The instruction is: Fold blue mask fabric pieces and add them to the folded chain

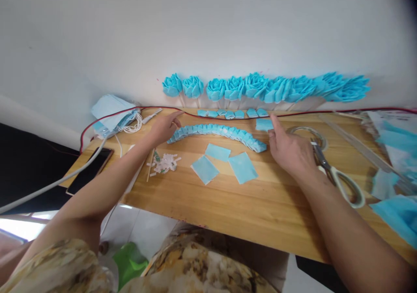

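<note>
My left hand rests at the left end of a curved row of folded blue pieces, fingers loosely curled and touching it. My right hand lies at the row's right end, index finger stretched out onto a flat blue square, other fingers curled. Three loose blue squares lie on the wooden table in front of the row. Smaller folded blue pieces line up behind it.
Blue fabric roses lean against the white wall. Scissors and a tape roll lie right of my right hand, a metal ruler beyond. Face masks, a phone, white scraps, a red cord.
</note>
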### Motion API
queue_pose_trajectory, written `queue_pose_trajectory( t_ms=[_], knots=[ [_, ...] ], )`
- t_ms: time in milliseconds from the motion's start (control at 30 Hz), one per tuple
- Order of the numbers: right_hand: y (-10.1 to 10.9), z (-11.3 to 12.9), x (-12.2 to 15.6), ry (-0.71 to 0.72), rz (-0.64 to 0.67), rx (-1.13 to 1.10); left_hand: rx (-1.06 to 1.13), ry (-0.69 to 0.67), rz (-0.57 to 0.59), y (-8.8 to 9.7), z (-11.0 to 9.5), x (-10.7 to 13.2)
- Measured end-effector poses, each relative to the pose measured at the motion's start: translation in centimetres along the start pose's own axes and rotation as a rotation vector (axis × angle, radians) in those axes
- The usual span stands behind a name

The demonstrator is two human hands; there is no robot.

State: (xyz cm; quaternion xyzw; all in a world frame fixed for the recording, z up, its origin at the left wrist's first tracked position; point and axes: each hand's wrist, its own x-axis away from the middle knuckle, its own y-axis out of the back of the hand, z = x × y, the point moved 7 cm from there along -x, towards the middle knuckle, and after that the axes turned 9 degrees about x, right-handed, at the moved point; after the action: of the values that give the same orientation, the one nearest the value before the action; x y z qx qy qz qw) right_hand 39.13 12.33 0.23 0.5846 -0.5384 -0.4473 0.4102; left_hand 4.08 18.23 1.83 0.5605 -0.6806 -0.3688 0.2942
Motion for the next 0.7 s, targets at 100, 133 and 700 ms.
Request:
queue_pose_trajectory(
  t_ms=[100,133,700],
  knots=[
    [0.0,-0.1,0.0,0.003,-0.003,-0.03,-0.008,-0.005,0.01,-0.4,-0.2,-0.3],
    [0.0,-0.1,0.0,0.008,-0.006,-0.041,-0.006,-0.01,-0.006,-0.3,-0.4,-0.4],
    [-0.4,-0.1,0.0,0.027,-0.061,-0.045,-0.033,-0.101,0.038,-2.4,-2.5,-2.1]
  ],
)
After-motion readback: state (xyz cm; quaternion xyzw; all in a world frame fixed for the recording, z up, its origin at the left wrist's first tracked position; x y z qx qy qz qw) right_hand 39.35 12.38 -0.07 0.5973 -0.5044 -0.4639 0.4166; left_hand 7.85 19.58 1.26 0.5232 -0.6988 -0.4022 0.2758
